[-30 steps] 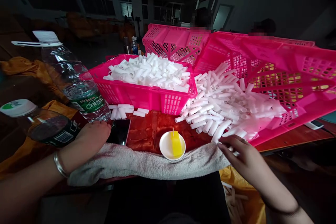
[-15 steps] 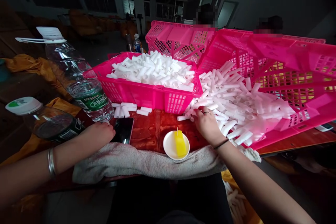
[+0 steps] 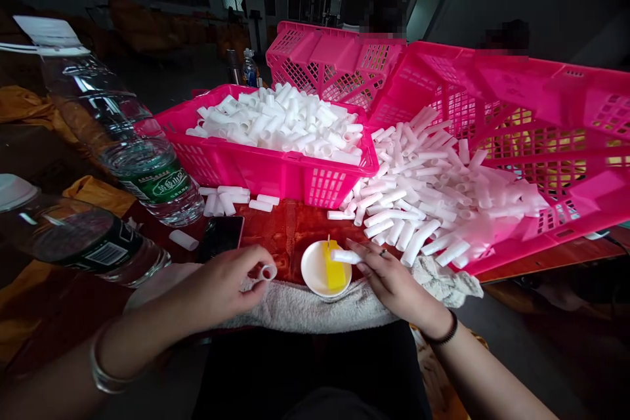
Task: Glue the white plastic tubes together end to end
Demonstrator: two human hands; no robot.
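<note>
My left hand (image 3: 236, 281) is closed around a short white tube (image 3: 268, 272), its open end facing right. Between the fingertips of my right hand (image 3: 388, 275) is another white tube (image 3: 346, 256), held level above a small white dish (image 3: 311, 269). A yellow block (image 3: 335, 273) with a thin pin standing up at its top lies in that dish. To the right, a heap of longer white tubes (image 3: 418, 190) spills out of a tipped pink crate (image 3: 556, 157). Short white tubes (image 3: 280, 119) fill a pink basket (image 3: 275, 174) at the centre.
Two big plastic bottles, a clear one (image 3: 152, 170) and a darker one (image 3: 98, 243), stand at left. A phone (image 3: 220, 236) lies beside several loose tubes (image 3: 224, 200). A grey towel (image 3: 295, 308) covers the table's front edge. Other people sit beyond the crates.
My right hand has come from the heap toward the dish, now with a tube in its fingers. My left hand has moved right from beside the phone, and a loose tube now lies left of the phone.
</note>
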